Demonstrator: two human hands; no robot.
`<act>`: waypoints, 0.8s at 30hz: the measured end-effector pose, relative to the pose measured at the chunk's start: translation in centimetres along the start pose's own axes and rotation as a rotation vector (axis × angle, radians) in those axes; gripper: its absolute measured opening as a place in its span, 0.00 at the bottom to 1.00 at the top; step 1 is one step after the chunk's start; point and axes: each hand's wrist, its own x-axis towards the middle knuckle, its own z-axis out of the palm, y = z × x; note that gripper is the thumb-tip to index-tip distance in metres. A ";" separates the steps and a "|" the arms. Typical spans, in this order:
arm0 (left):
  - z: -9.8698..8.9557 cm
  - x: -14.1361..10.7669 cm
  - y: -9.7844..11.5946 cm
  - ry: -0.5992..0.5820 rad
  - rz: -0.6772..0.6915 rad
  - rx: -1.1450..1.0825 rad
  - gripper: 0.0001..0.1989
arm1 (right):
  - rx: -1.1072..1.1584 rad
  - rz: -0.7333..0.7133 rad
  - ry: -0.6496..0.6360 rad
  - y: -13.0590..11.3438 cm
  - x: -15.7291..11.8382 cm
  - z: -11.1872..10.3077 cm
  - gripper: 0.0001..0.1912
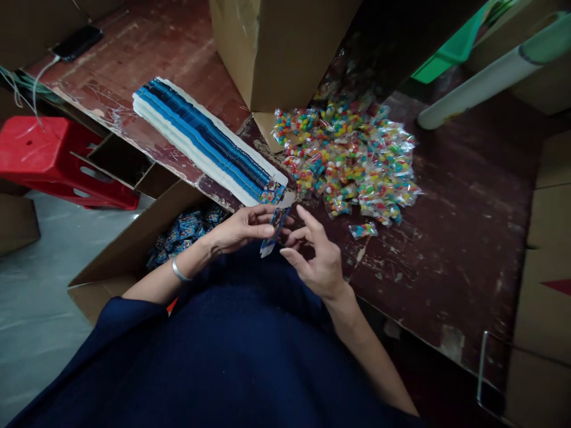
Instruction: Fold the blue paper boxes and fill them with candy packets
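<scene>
My left hand (247, 229) grips a small blue printed carton (277, 224) between thumb and fingers, its pale end flaps sticking out at both ends. Just right of it, my right hand (317, 252) has thumb and forefinger spread, with nothing seen between them. A long fanned row of flat blue-and-white cartons (200, 139) lies on the table beyond my left hand. Past my right hand is a heap of clear packets of colourful candy (348, 157). One single candy packet (363, 230) lies apart at the near side of the heap.
A cardboard box of filled blue packs (190, 232) sits below the table edge at left, near a red stool (40, 148). A large carton (285, 53) stands at the back. A phone (78, 43), a white pipe (477, 86) and a green bin (450, 50) surround the dark red table (450, 249).
</scene>
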 end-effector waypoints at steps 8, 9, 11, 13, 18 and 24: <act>0.3 -1.2 -0.6 -0.113 -0.150 0.238 0.23 | 0.257 0.274 -0.229 0.1 1.2 -2.3 0.15; 0.2 -1.2 -0.7 -0.085 -0.151 0.235 0.21 | 0.285 0.301 -0.190 0.2 1.1 -2.3 0.16; 0.3 -1.0 -1.2 0.024 -0.100 0.211 0.20 | 0.333 0.354 -0.020 0.4 0.7 -2.0 0.15; 0.5 -0.7 -1.8 0.150 -0.004 0.205 0.21 | 0.376 0.393 0.139 0.5 0.3 -1.1 0.20; 2.5 -0.2 -3.6 0.370 0.263 0.189 0.24 | 0.411 0.448 0.349 0.4 -0.4 2.0 0.18; 3.4 -0.9 -3.5 0.363 0.290 0.437 0.32 | 0.275 0.339 0.506 0.9 -0.6 3.4 0.17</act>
